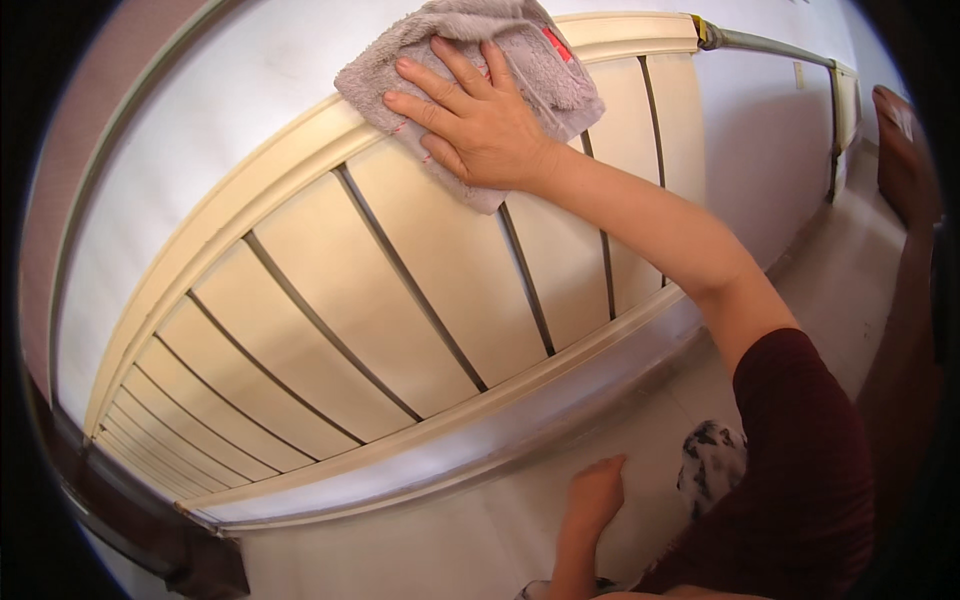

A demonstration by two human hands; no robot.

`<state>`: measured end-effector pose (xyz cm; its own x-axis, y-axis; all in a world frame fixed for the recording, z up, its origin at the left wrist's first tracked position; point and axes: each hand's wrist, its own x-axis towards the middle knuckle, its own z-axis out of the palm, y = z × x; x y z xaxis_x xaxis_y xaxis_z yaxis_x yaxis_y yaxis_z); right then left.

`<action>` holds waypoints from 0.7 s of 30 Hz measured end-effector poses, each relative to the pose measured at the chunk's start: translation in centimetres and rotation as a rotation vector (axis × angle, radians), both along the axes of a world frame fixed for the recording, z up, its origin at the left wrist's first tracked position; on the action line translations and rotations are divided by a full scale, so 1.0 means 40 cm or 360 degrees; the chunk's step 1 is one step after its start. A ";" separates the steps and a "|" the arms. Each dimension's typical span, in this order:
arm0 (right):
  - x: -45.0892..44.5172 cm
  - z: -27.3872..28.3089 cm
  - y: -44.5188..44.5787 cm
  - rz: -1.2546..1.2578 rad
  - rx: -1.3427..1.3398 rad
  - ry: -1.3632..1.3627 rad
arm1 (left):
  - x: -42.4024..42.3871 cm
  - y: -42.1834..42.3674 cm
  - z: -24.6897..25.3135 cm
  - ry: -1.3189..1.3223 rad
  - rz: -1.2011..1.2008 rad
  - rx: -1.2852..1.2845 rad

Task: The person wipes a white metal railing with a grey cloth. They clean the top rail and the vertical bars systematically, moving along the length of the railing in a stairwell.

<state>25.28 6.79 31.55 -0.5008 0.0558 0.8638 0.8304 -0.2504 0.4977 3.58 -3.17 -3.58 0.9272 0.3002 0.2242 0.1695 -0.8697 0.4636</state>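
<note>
My right hand (480, 127) lies with fingers spread on a grey terry towel (540, 82), holding it against the top rail of a cream slatted radiator (420, 247). The towel drapes over the rail and hangs partly down the front. It has a red tag and some red stitching. Dark gaps run between the radiator's flat upright slats. Lower down, my left hand (598, 487) hangs in front of the radiator with its fingers curled in. Nothing shows in it.
From the radiator's right end, a metal pipe (772, 46) runs along the white wall (750, 142) towards another cream unit (846, 112). Dark brown furniture stands at the lower left (150, 540) and far right (900, 165). Pale floor (420, 555) lies below.
</note>
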 end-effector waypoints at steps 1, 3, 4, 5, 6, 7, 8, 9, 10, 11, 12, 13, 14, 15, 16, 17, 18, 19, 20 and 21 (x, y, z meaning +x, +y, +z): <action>0.003 -0.026 -0.002 -0.0010 -0.0008 0.0032 | 0.001 0.003 0.001 0.0016 0.0000 -0.0007; 0.007 -0.089 -0.005 -0.0031 -0.0092 0.0140 | -0.002 0.002 0.010 0.0022 -0.0011 -0.0010; 0.014 -0.131 -0.008 -0.0043 -0.0170 0.0217 | -0.005 0.001 0.016 0.0028 -0.0014 -0.0017; 0.020 -0.166 -0.015 -0.0057 -0.0246 0.0295 | -0.008 -0.001 0.021 0.0009 -0.0020 -0.0021; 0.029 -0.200 -0.026 -0.0108 -0.0118 0.0131 | -0.010 -0.006 0.025 -0.0004 -0.0027 -0.0028; 0.031 -0.244 -0.034 -0.0101 -0.0255 0.0251 | -0.012 -0.009 0.029 -0.0023 -0.0032 -0.0034; 0.030 -0.302 -0.039 -0.0096 -0.0391 0.0372 | -0.017 -0.012 0.037 -0.0036 -0.0043 -0.0045; 0.027 -0.364 -0.042 -0.0084 -0.0527 0.0494 | -0.022 -0.014 0.046 -0.0049 -0.0046 -0.0057; 0.021 -0.435 -0.049 -0.0056 -0.0730 0.0599 | -0.027 -0.015 0.048 -0.0063 -0.0052 -0.0067; 0.023 -0.510 -0.048 -0.0023 -0.0930 0.0705 | -0.029 -0.016 0.045 -0.0083 -0.0061 -0.0067; 0.059 -0.586 -0.051 0.0070 -0.0878 0.0383 | -0.025 -0.028 0.046 -0.0110 -0.0110 -0.0062; 0.093 -0.664 -0.046 0.0181 -0.0821 0.0059 | -0.022 -0.037 0.046 -0.0135 -0.0143 -0.0050; 0.101 -0.746 -0.050 0.0067 -0.0956 -0.0025 | -0.021 -0.038 0.046 -0.0164 -0.0152 -0.0075; 0.095 -0.804 -0.072 -0.0050 -0.1085 -0.0115 | -0.021 -0.036 0.047 -0.0199 -0.0163 -0.0094; 0.067 -0.809 -0.098 0.0371 -0.1471 0.0404 | -0.024 -0.030 0.049 -0.0237 -0.0158 -0.0106; 0.041 -0.810 -0.127 0.0805 -0.1829 0.0937 | -0.028 -0.026 0.050 -0.0222 -0.0148 -0.0101; 0.035 -0.806 -0.139 0.1069 -0.2023 0.1297 | -0.026 -0.028 0.051 -0.0206 -0.0152 -0.0096; 0.027 -0.803 -0.150 0.1333 -0.2142 0.1692 | -0.023 -0.029 0.052 -0.0190 -0.0156 -0.0093; 0.027 -0.801 -0.151 0.1427 -0.2132 0.1891 | -0.018 -0.026 0.057 -0.0190 -0.0147 -0.0091; 0.025 -0.801 -0.153 0.1532 -0.2109 0.2092 | -0.010 -0.022 0.065 -0.0181 -0.0137 -0.0082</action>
<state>26.29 0.66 -0.48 -0.0117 0.9476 0.3192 0.3787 0.2997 -0.8757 3.18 -4.05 -0.97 0.9194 0.2346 0.3158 0.0391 -0.8532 0.5201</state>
